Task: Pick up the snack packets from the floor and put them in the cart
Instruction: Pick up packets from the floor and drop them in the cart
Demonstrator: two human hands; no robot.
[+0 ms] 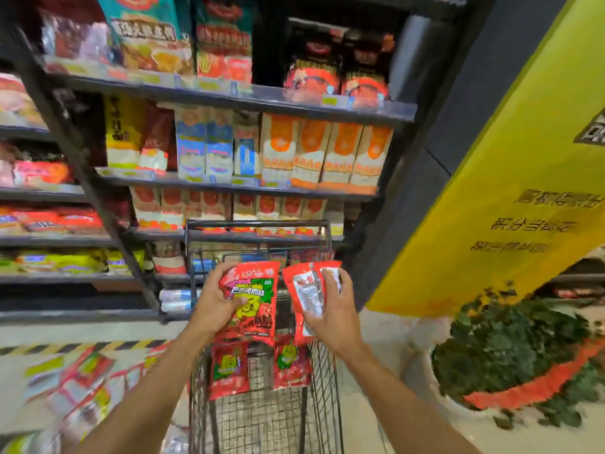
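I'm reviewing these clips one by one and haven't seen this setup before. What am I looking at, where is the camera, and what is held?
There is no robot: the single picture comes from a camera worn on a person's head, looking down at their bare arms. The left hand grips a red snack packet, front showing; the right hand grips another packet, back showing. Both are above a wire cart holding red packets. More packets lie blurred on the floor, lower left. Stocked shelves stand behind.

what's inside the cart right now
At least two red snack packets lie inside the cart. The held packets in the left hand and right hand cover its far end; what's beneath is unseen.
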